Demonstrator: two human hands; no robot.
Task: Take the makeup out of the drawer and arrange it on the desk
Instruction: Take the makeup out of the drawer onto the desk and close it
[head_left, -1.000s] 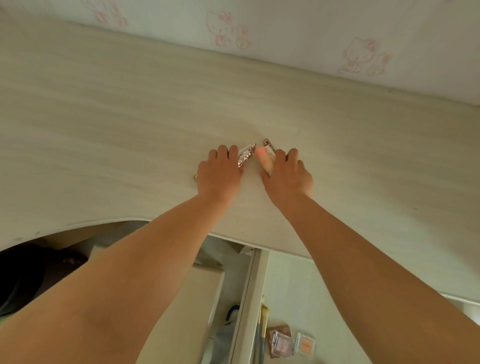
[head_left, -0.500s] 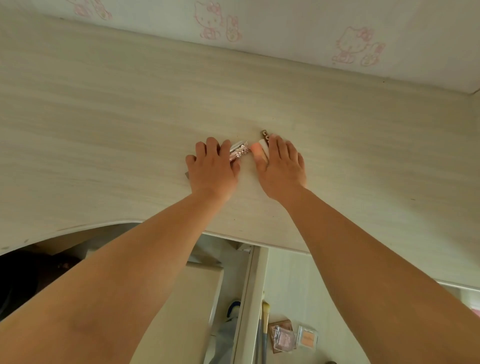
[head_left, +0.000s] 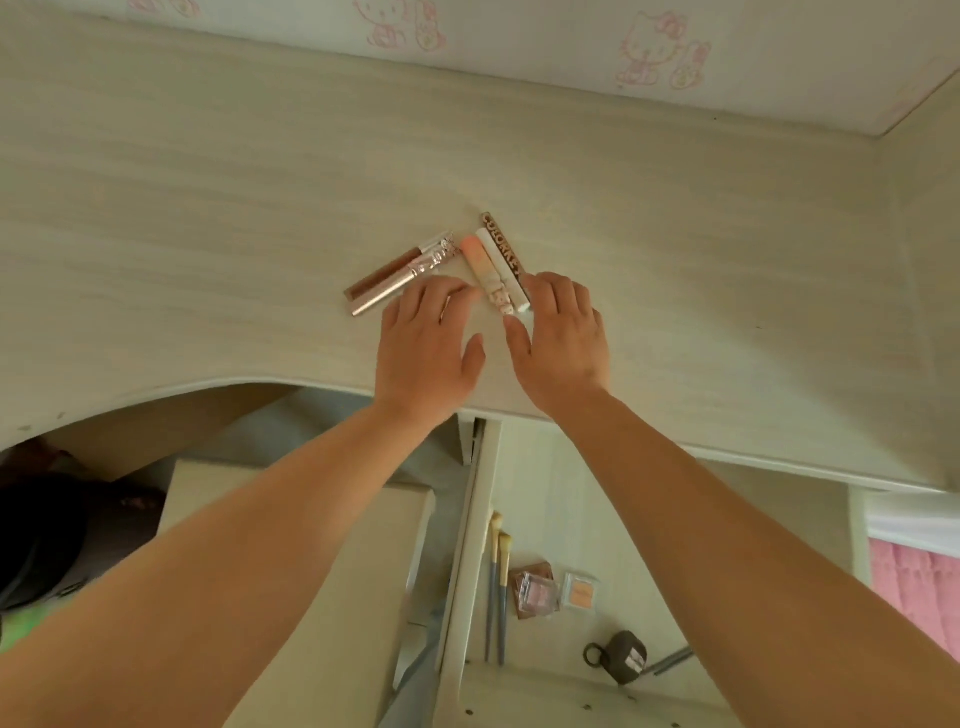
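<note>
Where tips meet, tubes (head_left: 402, 275) angling up-right, sticks (head_left: 496, 265) up-left

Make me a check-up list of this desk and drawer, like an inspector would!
Surface: pale wood-grain desk, with tubes lying near its middle.
Job's things: two rose-gold tubes lie slanted beside three more tubes, one peach, one white, one brown with lettering. Left in the open drawer: two brushes, two small compacts and a dark sharpener.
Clutter: nothing seen on the desk.
Grippers: left hand and right hand are open, fingers spread, beside the tubes and gripping nothing.
Cables: nothing seen.
Surroundings: cartoon-cat wallpaper behind; pink fabric at the right edge.
</note>
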